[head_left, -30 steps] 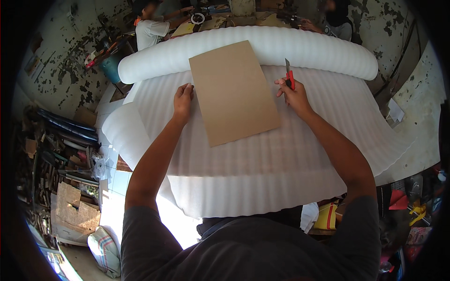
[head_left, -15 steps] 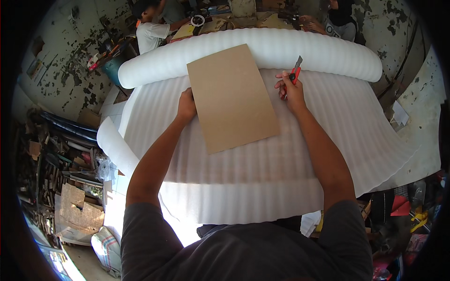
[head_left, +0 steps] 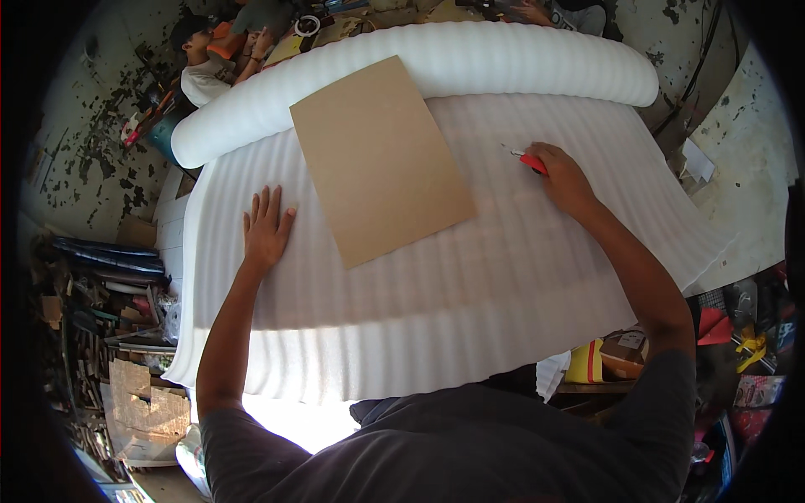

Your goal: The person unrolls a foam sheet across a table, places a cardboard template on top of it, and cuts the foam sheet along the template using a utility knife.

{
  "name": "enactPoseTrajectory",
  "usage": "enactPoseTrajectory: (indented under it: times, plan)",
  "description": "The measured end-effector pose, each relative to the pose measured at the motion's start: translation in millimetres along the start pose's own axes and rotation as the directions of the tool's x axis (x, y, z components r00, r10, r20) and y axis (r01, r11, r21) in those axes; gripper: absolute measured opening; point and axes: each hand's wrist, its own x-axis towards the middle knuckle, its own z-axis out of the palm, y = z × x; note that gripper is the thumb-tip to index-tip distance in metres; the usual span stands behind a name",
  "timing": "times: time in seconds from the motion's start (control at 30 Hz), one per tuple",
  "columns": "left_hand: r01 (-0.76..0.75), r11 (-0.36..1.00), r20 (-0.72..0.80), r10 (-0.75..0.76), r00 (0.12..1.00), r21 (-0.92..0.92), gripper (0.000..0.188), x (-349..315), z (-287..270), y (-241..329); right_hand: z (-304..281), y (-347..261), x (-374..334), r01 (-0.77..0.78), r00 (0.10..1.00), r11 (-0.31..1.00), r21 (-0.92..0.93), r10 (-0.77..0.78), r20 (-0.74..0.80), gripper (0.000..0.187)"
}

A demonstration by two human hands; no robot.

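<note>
A wide sheet of white foam (head_left: 402,293) is unrolled across the table, its thick roll (head_left: 537,63) lying along the far side. On the foam rests a brown rectangular board (head_left: 381,168), tilted a little, its far end against the roll. Left of the board, my left hand (head_left: 267,230) lies flat on the foam with its fingers spread. My right hand (head_left: 566,176), to the right of the board, is closed around a red utility knife (head_left: 533,163). The knife's blade points left, toward the board.
Beyond the roll, a person in a white shirt (head_left: 205,80) sits at the far left, and another person (head_left: 579,17) is at the far right. Scrap cardboard (head_left: 147,411) and stacked odds and ends stand at the left. A pale board (head_left: 742,193) flanks the foam on the right.
My left hand has let go of the brown board's edge and now lies flat on the foam. The knife has swung from pointing up and away to pointing left. The foam's left edge has flattened out.
</note>
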Motion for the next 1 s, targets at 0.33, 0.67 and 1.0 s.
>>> enactPoseTrajectory:
  times: [0.33,0.67,1.0]
  plan:
    - [-0.004,0.998,0.007,0.004,1.000,0.061,0.078,50,15,22,19,37,6,-0.009,0.988,0.997,-0.082,-0.004,-0.152,0.043]
    - [-0.024,0.998,-0.010,0.024,1.000,0.056,0.081,106,23,29,24,64,36,-0.050,0.986,0.994,-0.094,0.034,-0.165,0.045]
    - [-0.110,0.982,-0.042,0.117,0.992,0.151,0.075,196,43,14,17,96,86,-0.102,0.987,0.985,-0.139,0.083,-0.139,0.039]
